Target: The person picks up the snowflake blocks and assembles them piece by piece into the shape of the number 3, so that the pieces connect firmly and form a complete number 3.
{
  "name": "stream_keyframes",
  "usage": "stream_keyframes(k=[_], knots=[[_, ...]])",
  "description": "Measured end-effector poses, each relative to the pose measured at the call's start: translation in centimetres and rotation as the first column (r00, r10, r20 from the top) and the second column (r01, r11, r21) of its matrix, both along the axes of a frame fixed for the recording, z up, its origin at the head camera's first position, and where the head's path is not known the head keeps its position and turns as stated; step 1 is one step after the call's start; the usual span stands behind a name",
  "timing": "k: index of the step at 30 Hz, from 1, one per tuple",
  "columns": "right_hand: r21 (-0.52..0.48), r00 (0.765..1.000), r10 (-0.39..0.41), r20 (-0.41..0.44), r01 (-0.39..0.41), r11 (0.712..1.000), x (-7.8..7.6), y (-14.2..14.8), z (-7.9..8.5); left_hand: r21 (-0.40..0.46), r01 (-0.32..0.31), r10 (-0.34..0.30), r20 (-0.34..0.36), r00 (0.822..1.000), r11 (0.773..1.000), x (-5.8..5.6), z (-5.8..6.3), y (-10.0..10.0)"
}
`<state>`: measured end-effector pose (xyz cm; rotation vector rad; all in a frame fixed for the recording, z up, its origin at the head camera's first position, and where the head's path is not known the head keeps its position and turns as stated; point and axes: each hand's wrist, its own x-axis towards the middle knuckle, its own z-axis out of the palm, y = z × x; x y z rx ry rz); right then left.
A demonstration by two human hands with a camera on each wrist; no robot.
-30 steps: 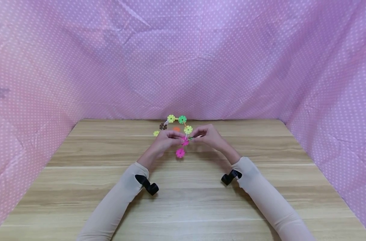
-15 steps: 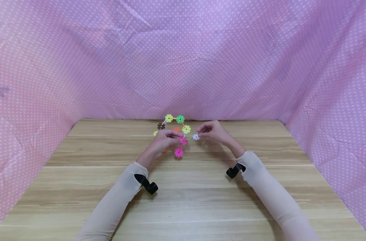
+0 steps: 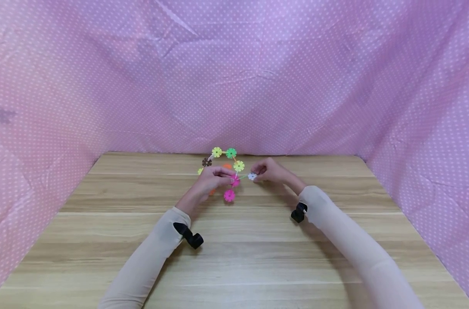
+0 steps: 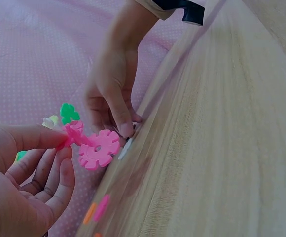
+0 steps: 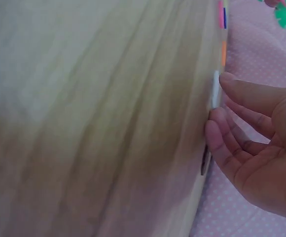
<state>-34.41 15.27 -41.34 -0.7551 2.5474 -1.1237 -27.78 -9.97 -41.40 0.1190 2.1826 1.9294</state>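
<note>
My left hand (image 3: 210, 179) pinches a pink flower-shaped snap disc (image 4: 74, 132) between thumb and fingertips. It belongs to a chain of linked discs: beside it hangs another pink disc (image 4: 99, 150), and farther along are a yellow disc (image 3: 239, 166), a green disc (image 3: 231, 153) and a brown disc (image 3: 207, 162). My right hand (image 3: 270, 169) reaches down to a white disc (image 5: 215, 90) lying flat on the table (image 3: 234, 257). Its thumb tip is right at the white disc, its fingers loosely bent with a gap to the thumb. A dark disc (image 5: 205, 160) lies beneath those fingers.
Orange (image 4: 89, 213) and pink loose discs (image 4: 101, 207) lie on the table near my left hand. A pink dotted cloth (image 3: 234, 86) hangs behind the table and along both sides.
My right hand moved away from the pink disc to the right, uncovering the white disc, then lowered toward it. My left hand keeps hold of the chain, which shifted slightly left.
</note>
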Motion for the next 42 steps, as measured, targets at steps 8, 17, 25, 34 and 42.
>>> stream_keyframes(k=[8,17,25,34,42], knots=[[0.030,1.000,0.013,-0.006,-0.013,0.999,-0.5,-0.3,-0.6,-0.003,-0.003,0.003,0.012,1.000,1.000,0.0,-0.1,0.0],[0.022,0.998,0.059,0.000,-0.059,0.998,-0.3,-0.1,-0.4,-0.001,-0.013,0.013,0.023,1.000,1.000,0.1,0.0,0.1],[-0.055,0.997,0.059,0.040,-0.057,0.997,0.2,0.6,-0.5,-0.002,-0.017,0.017,0.027,0.999,1.000,0.2,0.1,0.2],[-0.213,0.983,-0.018,0.185,0.058,0.975,1.3,1.6,-0.6,0.003,-0.007,0.007,0.015,1.000,1.000,0.1,-0.1,0.0],[-0.358,0.941,-0.112,0.319,0.229,0.905,2.8,1.3,0.6,0.026,-0.016,0.015,0.031,0.999,1.000,0.2,-0.1,0.3]])
